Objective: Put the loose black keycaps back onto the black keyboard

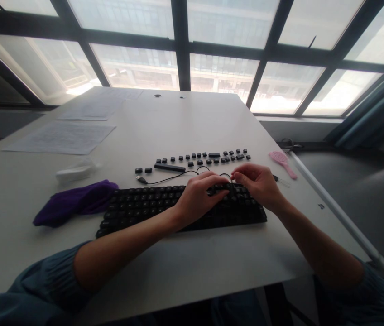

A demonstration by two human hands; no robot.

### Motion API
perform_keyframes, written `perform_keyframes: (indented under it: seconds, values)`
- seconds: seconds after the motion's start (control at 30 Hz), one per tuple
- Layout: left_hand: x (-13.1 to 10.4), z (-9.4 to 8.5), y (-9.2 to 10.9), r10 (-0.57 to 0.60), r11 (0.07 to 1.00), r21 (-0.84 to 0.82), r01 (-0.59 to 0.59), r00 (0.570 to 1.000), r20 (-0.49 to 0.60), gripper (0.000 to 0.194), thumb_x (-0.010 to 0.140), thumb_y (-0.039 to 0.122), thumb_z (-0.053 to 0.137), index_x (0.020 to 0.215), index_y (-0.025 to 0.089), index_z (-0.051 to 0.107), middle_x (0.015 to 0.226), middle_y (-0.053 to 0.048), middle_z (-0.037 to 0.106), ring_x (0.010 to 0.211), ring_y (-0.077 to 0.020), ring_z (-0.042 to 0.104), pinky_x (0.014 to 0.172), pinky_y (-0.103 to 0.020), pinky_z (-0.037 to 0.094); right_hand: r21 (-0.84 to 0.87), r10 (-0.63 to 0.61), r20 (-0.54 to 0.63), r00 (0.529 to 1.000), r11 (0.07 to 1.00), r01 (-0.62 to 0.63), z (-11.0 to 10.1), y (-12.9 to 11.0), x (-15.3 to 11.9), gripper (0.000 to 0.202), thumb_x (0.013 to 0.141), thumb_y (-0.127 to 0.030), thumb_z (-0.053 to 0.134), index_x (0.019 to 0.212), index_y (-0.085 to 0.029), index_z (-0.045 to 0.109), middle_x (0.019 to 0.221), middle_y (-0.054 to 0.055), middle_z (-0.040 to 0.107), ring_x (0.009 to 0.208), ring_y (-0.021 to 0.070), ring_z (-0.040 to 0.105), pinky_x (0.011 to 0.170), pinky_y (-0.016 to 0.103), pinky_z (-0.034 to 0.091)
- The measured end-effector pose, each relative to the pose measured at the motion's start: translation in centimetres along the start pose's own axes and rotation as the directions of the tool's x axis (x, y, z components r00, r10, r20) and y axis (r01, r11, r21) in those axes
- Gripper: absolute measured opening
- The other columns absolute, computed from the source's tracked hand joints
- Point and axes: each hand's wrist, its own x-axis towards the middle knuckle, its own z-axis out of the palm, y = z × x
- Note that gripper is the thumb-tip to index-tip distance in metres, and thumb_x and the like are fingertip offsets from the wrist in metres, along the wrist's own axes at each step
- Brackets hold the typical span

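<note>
The keyboard (226, 221) holds rows of keys (147, 203) — above, the right hand (259, 183) pinches something thin (232, 179); the left hand (199, 195) curls, grip unclear.

- An office or a study room by its look; which of the two, the view does not settle
- A broad white desk (192, 127) fills the middle, with a computer keyboard (144, 203) near its front edge
- Printed papers (63, 136) lie flat along the desk's left side, as in a place for desk work
- Large windows (226, 22) in dark frames (180, 50) rise behind, a pale building (137, 72) showing through the glass
- A blue-grey curtain (378, 108) hangs at the right
</note>
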Motion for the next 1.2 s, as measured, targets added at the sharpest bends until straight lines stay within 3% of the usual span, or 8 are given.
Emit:
perform_keyframes:
  seconds: [0.23,0.4,0.5,0.6,0.7,0.8,0.93,1.2]
  values:
    - [0.1,0.0,0.3,-0.071,0.997,0.031,0.072,0.996,-0.049,0.016,0.087,0.018,0.073,0.103,0.019,0.069,0.088,0.0,0.075,0.079,-0.0139,0.071,0.076,-0.025,0.058,-0.149,-0.225,0.179,0.958,0.956,0.252,-0.6,-0.8,-0.3,0.012,0.088,-0.028,0.073,0.099,-0.023,0.076,0.096,0.005,0.073,0.081,0.0174,0.067,0.074,0.033,0.058]
    - [0.2,0.1,0.5,-0.091,0.996,-0.028,0.09,0.995,-0.051,0.016,0.087,0.021,0.076,0.101,0.019,0.067,0.092,0.0,0.076,0.084,-0.0139,0.074,0.08,-0.024,0.059,-0.167,-0.257,0.228,0.939,0.94,0.297,-1.6,-0.8,0.2,0.007,0.088,-0.026,0.073,0.093,-0.022,0.074,0.096,0.005,0.073,0.079,0.0166,0.067,0.073,0.033,0.058]
    - [0.2,0.1,0.2,-0.061,0.998,0.03,0.061,0.998,0.017,0.019,0.091,0.024,0.072,0.109,0.019,0.067,0.101,-0.003,0.077,0.094,-0.0174,0.073,0.088,-0.031,0.059,-0.205,-0.215,0.092,0.972,0.951,0.23,-2.7,-0.3,0.8,0.016,0.085,-0.029,0.076,0.099,-0.02,0.075,0.093,0.005,0.074,0.082,0.0189,0.069,0.078,0.037,0.06]
    - [-0.1,0.3,-0.3,0.017,0.984,0.173,-0.052,0.981,0.195,0.019,0.097,0.022,0.062,0.115,0.02,0.069,0.116,-0.007,0.074,0.111,-0.0225,0.067,0.1,-0.041,0.055,-0.226,-0.177,-0.081,0.981,0.962,0.155,-3.8,0.7,1.3,0.025,0.083,-0.034,0.078,0.103,-0.019,0.076,0.096,0.007,0.075,0.085,0.0214,0.071,0.082,0.04,0.062]
    - [-0.5,0.5,-0.7,0.057,0.948,0.277,-0.156,0.941,0.334,0.024,0.098,0.021,0.058,0.119,0.021,0.07,0.129,-0.008,0.069,0.122,-0.0255,0.061,0.106,-0.047,0.051,-0.219,-0.118,-0.095,0.988,0.971,0.095,-4.2,1.4,1.5,0.024,0.081,-0.036,0.078,0.097,-0.018,0.077,0.094,0.008,0.076,0.084,0.022,0.072,0.08,0.039,0.062]
    - [-0.7,0.5,-0.9,0.054,0.915,0.348,-0.203,0.918,0.394,0.021,0.099,0.023,0.057,0.11,0.022,0.074,0.129,-0.008,0.069,0.123,-0.0275,0.061,0.105,-0.05,0.052,-0.268,-0.053,0.001,0.999,0.962,0.052,-3.7,1.8,1.3,0.019,0.081,-0.032,0.076,0.094,-0.018,0.077,0.087,0.006,0.077,0.077,0.0199,0.071,0.074,0.035,0.06]
    - [-0.7,0.6,-1.0,0.062,0.908,0.357,-0.219,0.913,0.402,0.026,0.101,0.021,0.051,0.111,0.018,0.075,0.128,-0.009,0.07,0.121,-0.0263,0.064,0.105,-0.044,0.054,-0.386,-0.02,0.199,0.98,0.917,0.097,-2.7,2.0,0.7,0.012,0.083,-0.023,0.071,0.093,-0.019,0.077,0.093,0.005,0.076,0.074,0.0163,0.067,0.069,0.03,0.056]
    - [-0.7,0.6,-1.0,0.03,0.924,0.34,-0.177,0.917,0.398,0.027,0.1,0.02,0.05,0.111,0.017,0.074,0.128,-0.01,0.069,0.119,-0.0246,0.066,0.107,-0.04,0.055,-0.509,-0.022,0.379,0.925,0.83,0.228,-1.2,1.2,0.0,0.019,0.09,-0.014,0.064,0.098,-0.022,0.079,0.097,0.005,0.073,0.088,0.0194,0.069,0.084,0.031,0.052]
